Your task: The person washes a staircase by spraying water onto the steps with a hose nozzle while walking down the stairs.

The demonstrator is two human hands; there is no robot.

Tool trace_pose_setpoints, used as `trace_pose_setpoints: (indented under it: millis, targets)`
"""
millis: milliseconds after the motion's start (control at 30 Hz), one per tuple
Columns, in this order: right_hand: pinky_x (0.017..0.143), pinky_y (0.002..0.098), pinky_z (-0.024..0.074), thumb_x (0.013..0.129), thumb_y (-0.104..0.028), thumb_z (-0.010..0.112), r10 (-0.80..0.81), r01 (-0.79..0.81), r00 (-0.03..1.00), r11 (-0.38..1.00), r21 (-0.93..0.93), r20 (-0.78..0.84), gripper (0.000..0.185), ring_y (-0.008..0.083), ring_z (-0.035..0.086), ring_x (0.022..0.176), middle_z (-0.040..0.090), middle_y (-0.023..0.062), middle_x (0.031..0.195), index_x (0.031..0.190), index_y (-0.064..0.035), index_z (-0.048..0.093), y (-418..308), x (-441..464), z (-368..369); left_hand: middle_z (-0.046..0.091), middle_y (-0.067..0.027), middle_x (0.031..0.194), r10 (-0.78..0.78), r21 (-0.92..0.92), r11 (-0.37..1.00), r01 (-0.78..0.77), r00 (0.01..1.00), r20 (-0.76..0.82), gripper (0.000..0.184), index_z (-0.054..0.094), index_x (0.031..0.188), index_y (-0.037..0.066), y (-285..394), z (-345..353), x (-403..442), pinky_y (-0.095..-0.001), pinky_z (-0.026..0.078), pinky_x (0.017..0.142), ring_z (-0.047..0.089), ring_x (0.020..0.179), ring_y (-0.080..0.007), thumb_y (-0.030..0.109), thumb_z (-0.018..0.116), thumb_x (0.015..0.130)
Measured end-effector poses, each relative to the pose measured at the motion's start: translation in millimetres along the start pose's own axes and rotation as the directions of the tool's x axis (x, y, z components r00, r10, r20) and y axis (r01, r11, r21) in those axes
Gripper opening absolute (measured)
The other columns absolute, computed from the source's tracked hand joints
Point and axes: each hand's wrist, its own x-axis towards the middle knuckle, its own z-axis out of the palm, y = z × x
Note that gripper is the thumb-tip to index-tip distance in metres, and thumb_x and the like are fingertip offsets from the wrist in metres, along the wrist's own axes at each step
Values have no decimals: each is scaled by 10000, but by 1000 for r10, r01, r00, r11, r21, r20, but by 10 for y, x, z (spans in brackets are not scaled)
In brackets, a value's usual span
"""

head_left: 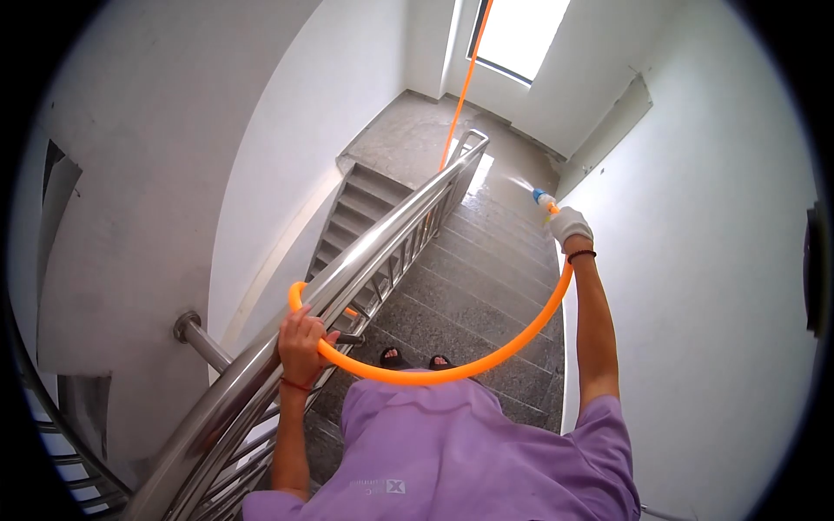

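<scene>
An orange hose (434,377) loops in front of my body, from the handrail on the left up to my right hand. My right hand (571,227), in a white glove, is closed around a spray nozzle (543,201) with a blue tip, held out over the stairs. A fine jet of water leaves the tip toward the landing. My bare left hand (301,347) grips the hose beside the metal handrail (365,247). Part of the hose is hidden behind the rail there.
Grey stone steps (469,269) descend ahead to a wet landing (512,187). Another flight (360,208) lies beyond the railing. A white wall (695,260) runs close on the right. Above the landing is a bright window (521,35), with an orange hose line (465,91) hanging before it.
</scene>
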Motion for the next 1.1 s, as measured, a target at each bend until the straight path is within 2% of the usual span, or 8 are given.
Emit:
trace_pose_setpoints:
  millis: [67, 133, 433, 633, 700, 933, 1033, 1100]
  targets:
    - [754, 398, 484, 838, -252, 459, 21, -20, 1000, 999, 37, -22, 310, 342, 605, 880, 621, 206, 930, 966, -25, 627, 57, 79, 1, 566, -59, 810, -8, -7, 1000, 8, 1000, 2, 284, 510, 695, 61, 9, -15, 2, -446, 394, 866, 514, 1029, -282, 311, 626, 764]
    - [575, 381, 522, 836, -279, 525, -22, 23, 995, 1000, 12, -98, 335, 318, 632, 628, 629, 186, 795, 963, 24, 590, 121, 167, 21, 565, -59, 809, -2, -7, 1000, 2, 1000, -3, 282, 507, 694, 61, 10, -14, 5, -447, 393, 865, 515, 1027, -282, 306, 628, 764]
    - [557, 383, 528, 828, -284, 555, 62, -56, 991, 997, 47, -118, 344, 318, 633, 621, 627, 185, 784, 979, 23, 593, 191, 217, -33, 558, -63, 804, 4, -36, 999, -3, 1000, 4, 281, 490, 683, 64, 5, -37, 13, -447, 393, 858, 520, 1021, -283, 296, 628, 762]
    - [544, 380, 511, 847, -310, 517, -17, 18, 995, 1000, 6, -99, 356, 311, 625, 595, 624, 188, 760, 945, 24, 593, 132, 5, -6, 557, -70, 802, 9, -40, 999, -9, 1000, 5, 274, 489, 688, 60, -8, -53, 14, -449, 395, 873, 525, 1020, -285, 286, 620, 770]
    - [566, 386, 506, 865, -329, 472, -235, 231, 971, 968, -94, -37, 376, 326, 615, 591, 622, 202, 762, 917, 23, 591, 13, -263, -13, 557, -73, 803, 4, -44, 999, -3, 1000, 8, 271, 488, 690, 58, -17, -69, 6, -450, 396, 881, 527, 1021, -287, 281, 616, 774]
    - [647, 371, 483, 862, -261, 456, -478, 488, 871, 867, -101, 109, 278, 301, 617, 701, 616, 177, 746, 952, -36, 591, -435, -1280, -243, 562, -87, 833, 15, -50, 999, -11, 998, 65, 247, 495, 715, 44, -26, -94, 1, -459, 387, 916, 516, 1050, -300, 252, 610, 779]
    - [630, 360, 478, 858, -209, 462, -582, 600, 788, 799, -38, 201, 245, 288, 613, 663, 605, 165, 709, 1004, -48, 574, -511, -1620, -407, 567, -96, 877, 0, -40, 999, 4, 995, 97, 233, 503, 727, 41, -12, -106, -5, -462, 382, 925, 509, 1068, -302, 240, 616, 773]
    - [599, 366, 489, 869, -242, 479, -673, 711, 669, 703, -8, 314, 236, 262, 621, 631, 607, 118, 690, 1042, -99, 553, -549, -1879, -564, 572, -103, 915, -22, -32, 999, 26, 993, 119, 227, 506, 732, 40, 5, -122, -14, -465, 379, 929, 506, 1078, -302, 234, 619, 770]
